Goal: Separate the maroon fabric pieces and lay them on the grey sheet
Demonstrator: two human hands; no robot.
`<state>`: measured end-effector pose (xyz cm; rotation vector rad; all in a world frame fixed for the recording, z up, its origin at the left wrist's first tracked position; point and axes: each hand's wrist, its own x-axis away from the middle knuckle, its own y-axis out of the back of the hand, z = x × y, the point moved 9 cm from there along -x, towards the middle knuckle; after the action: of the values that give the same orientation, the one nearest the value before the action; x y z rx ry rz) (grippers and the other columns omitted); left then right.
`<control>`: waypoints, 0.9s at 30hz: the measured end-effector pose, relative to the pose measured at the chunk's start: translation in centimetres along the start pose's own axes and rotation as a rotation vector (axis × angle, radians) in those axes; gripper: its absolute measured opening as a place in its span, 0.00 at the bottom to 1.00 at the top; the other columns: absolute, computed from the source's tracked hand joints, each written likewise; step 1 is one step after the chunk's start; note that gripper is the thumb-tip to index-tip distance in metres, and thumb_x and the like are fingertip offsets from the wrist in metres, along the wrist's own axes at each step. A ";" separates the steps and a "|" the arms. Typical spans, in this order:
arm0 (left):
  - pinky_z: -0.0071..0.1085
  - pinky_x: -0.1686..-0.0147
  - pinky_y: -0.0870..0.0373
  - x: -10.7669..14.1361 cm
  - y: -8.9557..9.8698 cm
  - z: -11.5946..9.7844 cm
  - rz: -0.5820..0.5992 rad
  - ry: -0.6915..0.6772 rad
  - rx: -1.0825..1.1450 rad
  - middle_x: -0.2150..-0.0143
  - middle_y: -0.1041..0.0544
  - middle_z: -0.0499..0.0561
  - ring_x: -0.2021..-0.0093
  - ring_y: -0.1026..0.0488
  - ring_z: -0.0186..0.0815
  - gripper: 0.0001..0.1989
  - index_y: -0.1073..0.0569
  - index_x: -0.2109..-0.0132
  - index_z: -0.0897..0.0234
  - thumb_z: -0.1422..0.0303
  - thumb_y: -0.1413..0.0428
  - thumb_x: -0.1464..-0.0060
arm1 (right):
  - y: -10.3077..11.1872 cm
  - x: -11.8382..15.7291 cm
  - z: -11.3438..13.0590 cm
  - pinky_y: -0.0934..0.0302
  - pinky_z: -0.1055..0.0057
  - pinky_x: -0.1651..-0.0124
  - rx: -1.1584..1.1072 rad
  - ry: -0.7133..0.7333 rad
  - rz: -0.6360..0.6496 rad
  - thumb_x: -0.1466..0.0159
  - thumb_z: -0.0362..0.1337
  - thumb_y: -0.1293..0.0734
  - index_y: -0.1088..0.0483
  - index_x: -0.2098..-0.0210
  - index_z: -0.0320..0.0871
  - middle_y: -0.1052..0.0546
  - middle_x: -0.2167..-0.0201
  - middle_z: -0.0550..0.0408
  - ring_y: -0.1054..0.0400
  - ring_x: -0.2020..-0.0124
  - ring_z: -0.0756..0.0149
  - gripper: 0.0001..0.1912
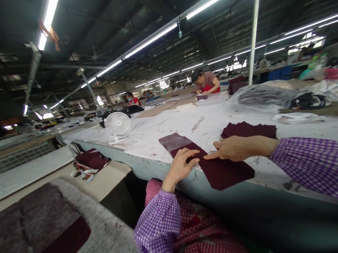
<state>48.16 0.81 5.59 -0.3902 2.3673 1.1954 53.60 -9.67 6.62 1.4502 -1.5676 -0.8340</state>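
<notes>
A long maroon fabric piece lies on the white-covered table, its near end cut to angled corners and hanging a little over the edge. Its far end carries a greyish speckled patch. My left hand rests on the fabric's left side, thumb and fingers apart. From the right, my right hand reaches in with one finger stretched out to the fabric's right edge; its other fingers are partly hidden. Neither hand visibly grips anything. Just beyond my right hand sits a stack of maroon pieces with jagged edges.
A white fan stands on the table. At left, speckled maroon panels lie on a grey surface, and scraps sit on cardboard. Clear plastic lies at right. A co-worker bends over the table's far side.
</notes>
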 end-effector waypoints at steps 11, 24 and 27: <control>0.35 0.52 0.39 0.1 -0.9 -0.7 0.074 -0.021 -0.204 0.58 0.31 0.51 0.57 0.37 0.37 0.16 0.23 0.53 0.56 0.59 0.52 0.40 | -1.2 3.4 -3.4 0.44 0.66 0.62 -0.110 -0.160 -0.073 0.39 0.31 0.41 0.25 0.57 0.46 0.28 0.63 0.47 0.36 0.62 0.59 0.16; 0.36 0.54 0.36 0.1 -0.2 0.6 -0.043 0.080 -0.110 0.57 0.29 0.52 0.55 0.36 0.39 0.20 0.29 0.53 0.64 0.56 0.43 0.49 | -2.3 2.4 -5.4 0.40 0.70 0.64 -0.810 -0.321 -0.171 0.38 0.45 0.41 0.28 0.63 0.41 0.23 0.66 0.52 0.31 0.65 0.62 0.16; 0.37 0.55 0.36 0.1 -0.1 1.3 -0.055 0.144 -0.097 0.58 0.29 0.52 0.55 0.36 0.40 0.22 0.30 0.56 0.64 0.53 0.40 0.54 | -2.4 4.8 -10.8 0.39 0.68 0.60 -0.783 -0.424 -0.280 0.38 0.45 0.43 0.29 0.63 0.42 0.23 0.63 0.52 0.30 0.63 0.60 0.17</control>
<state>48.45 1.79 4.85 -0.5871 2.4073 1.3001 64.32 -14.09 9.87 0.9448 -1.1003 -1.7716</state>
